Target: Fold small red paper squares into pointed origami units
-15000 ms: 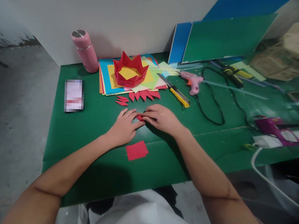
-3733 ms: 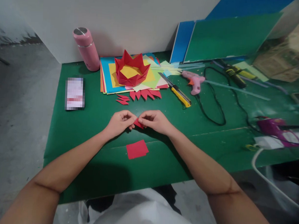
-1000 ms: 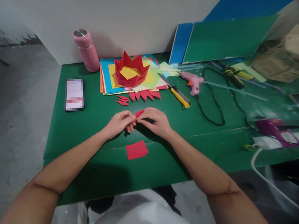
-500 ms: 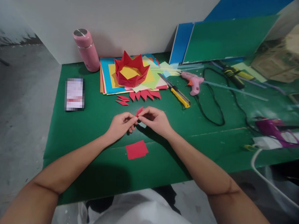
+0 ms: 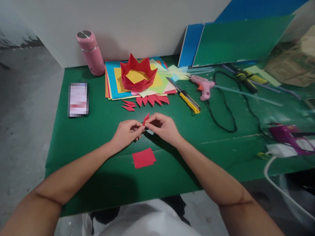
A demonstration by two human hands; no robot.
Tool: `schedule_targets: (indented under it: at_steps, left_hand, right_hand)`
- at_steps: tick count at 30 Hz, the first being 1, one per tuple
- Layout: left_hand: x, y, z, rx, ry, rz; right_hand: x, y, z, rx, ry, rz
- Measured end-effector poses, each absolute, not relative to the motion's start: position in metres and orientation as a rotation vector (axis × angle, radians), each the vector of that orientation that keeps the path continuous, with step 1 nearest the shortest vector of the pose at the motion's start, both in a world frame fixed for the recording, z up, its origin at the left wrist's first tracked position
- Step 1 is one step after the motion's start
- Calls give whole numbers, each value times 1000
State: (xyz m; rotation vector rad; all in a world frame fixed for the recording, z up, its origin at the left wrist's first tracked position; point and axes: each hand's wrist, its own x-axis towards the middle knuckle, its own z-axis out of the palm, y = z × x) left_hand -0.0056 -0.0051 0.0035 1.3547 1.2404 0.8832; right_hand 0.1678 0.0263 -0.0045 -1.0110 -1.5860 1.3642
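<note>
Between my fingertips is a small folded piece of red paper (image 5: 146,118), held just above the table. My left hand (image 5: 128,132) pinches its lower end, and my right hand (image 5: 162,127) pinches its right side; the fingers hide part of it. Several red paper rectangles (image 5: 143,158) lie in a small pile nearer to me. Beyond my hands are several folded red paper points (image 5: 152,100). Behind these, a red folded-paper ring with pointed tips (image 5: 138,83) rests on a stack of coloured paper (image 5: 111,82).
A pink bottle (image 5: 91,55) and a blurred-out pale rectangle (image 5: 78,99) are on the left. To the right lie a yellow utility knife (image 5: 188,101), a pink glue gun (image 5: 205,88) with its black cord, pliers-like tools (image 5: 245,81) and a white power strip (image 5: 280,150).
The red paper piece has turned slightly between my fingertips, and more of its lower part shows. Both hands stay in nearly the same place.
</note>
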Motion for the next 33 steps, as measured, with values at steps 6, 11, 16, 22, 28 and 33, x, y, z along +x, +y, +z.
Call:
schedule_targets:
  at_steps: [6,11,16,22,28,33]
  left_hand:
    - [-3,-5,8,1296,1274,882]
    - [-2,-6,11,1254,1290,864]
    - [-2,-7,11,1288,1280,861]
    - [-2,-7,7,1333,1269,879]
    - [-2,-7,4,1353,1263,913]
    - [-2,-7,1,1323,1246,927]
  right_hand:
    - [167,26,-3,-951,-1527,1445]
    - [166,28,-3,-928,-1442,1522]
    - [167,29,-5,-968,-1447,1513]
    - [166,29,-5,-940,-1439,1520]
    - [166,27,-3,-942,-1446,1512]
    - [165,26,-2,-958,-1375,1515]
